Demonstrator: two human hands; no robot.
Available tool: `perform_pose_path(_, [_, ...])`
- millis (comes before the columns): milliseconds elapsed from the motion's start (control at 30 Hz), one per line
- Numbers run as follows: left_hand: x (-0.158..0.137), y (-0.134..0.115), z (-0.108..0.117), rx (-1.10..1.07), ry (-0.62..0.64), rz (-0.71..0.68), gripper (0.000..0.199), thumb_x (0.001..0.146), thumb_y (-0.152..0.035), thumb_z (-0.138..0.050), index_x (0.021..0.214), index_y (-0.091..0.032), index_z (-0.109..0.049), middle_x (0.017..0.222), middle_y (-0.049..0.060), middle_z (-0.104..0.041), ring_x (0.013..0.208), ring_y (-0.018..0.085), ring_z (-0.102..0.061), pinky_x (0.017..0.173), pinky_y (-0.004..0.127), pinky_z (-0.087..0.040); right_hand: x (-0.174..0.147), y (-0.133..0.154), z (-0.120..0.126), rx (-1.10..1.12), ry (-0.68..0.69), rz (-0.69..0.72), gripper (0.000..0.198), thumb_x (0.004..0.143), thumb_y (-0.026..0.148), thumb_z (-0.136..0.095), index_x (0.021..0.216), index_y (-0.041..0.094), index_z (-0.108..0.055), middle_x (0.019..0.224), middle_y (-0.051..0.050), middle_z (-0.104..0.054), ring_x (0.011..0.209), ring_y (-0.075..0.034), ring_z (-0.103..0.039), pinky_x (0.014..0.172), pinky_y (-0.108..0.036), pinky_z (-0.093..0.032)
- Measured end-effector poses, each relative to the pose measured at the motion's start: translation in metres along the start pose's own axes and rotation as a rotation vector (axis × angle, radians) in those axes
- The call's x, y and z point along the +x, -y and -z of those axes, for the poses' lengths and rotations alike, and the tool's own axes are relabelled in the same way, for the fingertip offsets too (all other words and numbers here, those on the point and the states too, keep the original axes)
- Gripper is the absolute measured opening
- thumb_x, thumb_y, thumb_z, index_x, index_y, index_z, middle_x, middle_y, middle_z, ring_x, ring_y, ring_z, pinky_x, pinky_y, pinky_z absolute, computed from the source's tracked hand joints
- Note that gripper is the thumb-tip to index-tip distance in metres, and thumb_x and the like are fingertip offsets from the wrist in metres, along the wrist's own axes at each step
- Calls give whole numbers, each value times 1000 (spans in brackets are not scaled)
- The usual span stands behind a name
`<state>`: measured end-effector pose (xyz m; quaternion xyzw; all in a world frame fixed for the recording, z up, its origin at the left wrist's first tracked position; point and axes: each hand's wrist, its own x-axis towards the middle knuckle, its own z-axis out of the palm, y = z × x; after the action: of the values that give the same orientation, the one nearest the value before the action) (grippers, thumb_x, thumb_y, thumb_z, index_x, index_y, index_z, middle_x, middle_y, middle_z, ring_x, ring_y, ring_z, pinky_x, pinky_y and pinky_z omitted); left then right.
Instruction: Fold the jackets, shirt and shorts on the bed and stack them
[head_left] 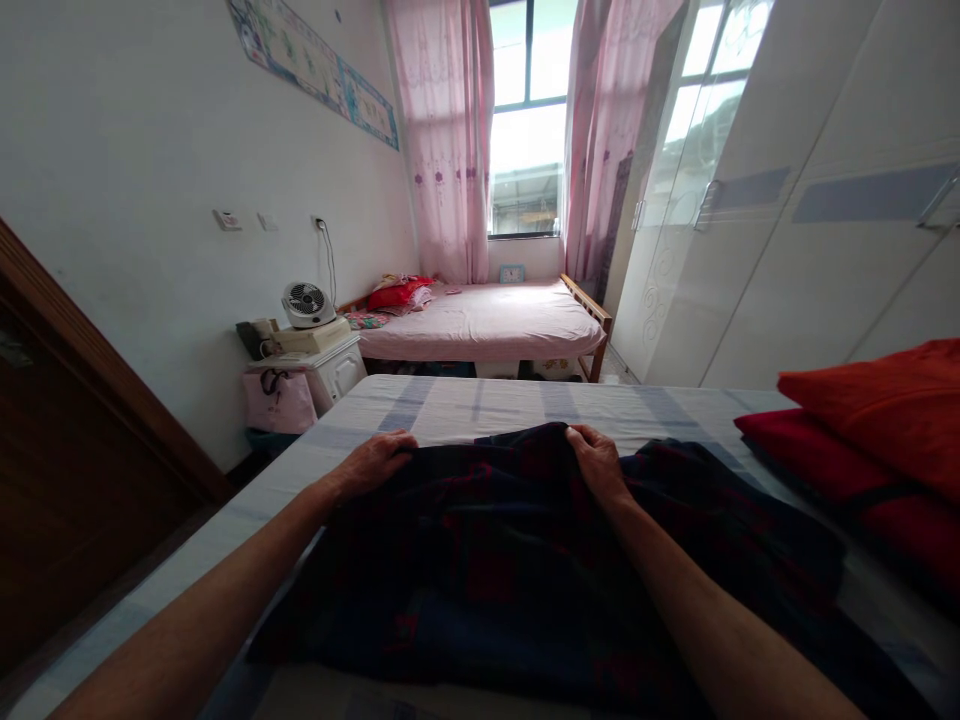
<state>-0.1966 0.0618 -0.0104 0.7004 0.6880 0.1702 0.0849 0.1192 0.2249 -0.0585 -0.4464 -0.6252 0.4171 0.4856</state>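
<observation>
Pinching the far edge of a dark navy-and-red plaid cloth [480, 560], the right hand [598, 466] is pressing its thumb and fingers together near the middle of the fabric's whole spread. The left hand [377, 462] is gripping the same edge at the cloth's far left corner, its fingers curling over the fabric and its thumb hiding from view. Between the two hands, the edge is running nearly straight, while the rest is lying in loose folds beneath the forearms. Another dark stretch of cloth is trailing to the right of the right forearm.

All of this is resting on a bed with a white-and-blue checked sheet [480, 397], the plaid lying between the bed's left edge and its right side. Toward the far right corner, an orange folded cloth [885, 410] is sitting on top of a red folded cloth [806, 447], just beside the trailing plaid.

Beyond the bed's far left corner, a white nightstand [341, 372] is carrying a small white fan [307, 303]. Farther off, a pink-sheeted bed [487, 325] is standing below the window.
</observation>
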Motion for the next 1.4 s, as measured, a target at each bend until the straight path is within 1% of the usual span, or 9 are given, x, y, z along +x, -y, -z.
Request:
perform_pose_path(200, [-6, -4, 35, -21, 6, 111, 39, 83, -53, -41, 81, -19, -62, 72, 0, -61, 72, 17, -56, 71, 28, -44, 3, -3, 1, 113, -11, -46, 39, 63, 50, -56, 76, 15, -67, 62, 0, -57, 61, -15, -49, 58, -27, -39])
perform_pose_path(400, [-13, 19, 46, -52, 118, 202, 40, 61, -55, -65, 80, -20, -68, 78, 2, -69, 76, 22, -62, 66, 27, -48, 2, -4, 2, 179, -19, -55, 37, 62, 49, -59, 75, 14, -67, 60, 1, -56, 58, -13, -47, 56, -26, -38])
perform_pose_path(533, [-17, 38, 42, 3, 15, 289, 46, 73, -58, -48, 87, -19, -67, 80, 5, -70, 78, 22, -64, 70, 30, -50, 1, 0, 2, 217, -14, -31, 37, 62, 50, -61, 75, 15, -66, 62, 1, -59, 60, -14, -49, 57, -27, -40])
perform_pose_path(733, [-19, 22, 13, 156, -198, 247, 47, 83, -47, -43, 117, -20, -61, 124, 10, -60, 117, 27, -52, 102, 40, -38, -4, 22, 1, 226, -24, 54, 36, 67, 49, -59, 79, 16, -67, 65, 0, -62, 63, -15, -53, 62, -28, -43])
perform_pose_path(1000, [-46, -15, -54, 238, 62, 8, 50, 93, -49, -28, 138, -30, -41, 149, 5, -36, 138, 23, -29, 112, 50, -23, -34, 91, 8, 55, -80, 324, 28, 83, 35, -49, 90, 17, -69, 70, 1, -64, 68, -14, -55, 65, -25, -42])
perform_pose_path(1067, [-46, -12, -54, 196, 57, 14, 50, 92, -48, -32, 138, -29, -42, 149, 5, -36, 138, 22, -29, 112, 49, -20, -55, 108, 15, -15, 27, 424, 26, 86, 32, -48, 93, 18, -69, 76, 0, -66, 73, -14, -58, 70, -25, -43])
perform_pose_path(1233, [-38, -22, -37, 54, -20, 72, 52, 91, -50, -30, 121, -21, -61, 138, 8, -52, 132, 25, -40, 111, 45, -27, -116, 115, 43, -228, 802, 608, 22, 88, 26, -52, 103, 26, -68, 91, 1, -70, 85, -13, -63, 84, -25, -45])
perform_pose_path(1300, [-32, -35, -31, 20, -88, 82, 58, 92, -50, -23, 119, -16, -62, 134, 11, -55, 130, 25, -43, 110, 42, -30, -126, 102, 59, -300, 832, 618, 22, 86, 25, -56, 105, 26, -66, 101, 0, -69, 95, -15, -62, 90, -27, -44])
perform_pose_path(1400, [-17, -64, -27, -27, -141, 27, 51, 92, -43, -28, 126, -16, -55, 137, 10, -50, 130, 22, -42, 110, 38, -30, -108, 72, 92, -438, 555, 576, 25, 87, 19, -49, 106, 25, -64, 107, -2, -68, 103, -17, -59, 94, -32, -43])
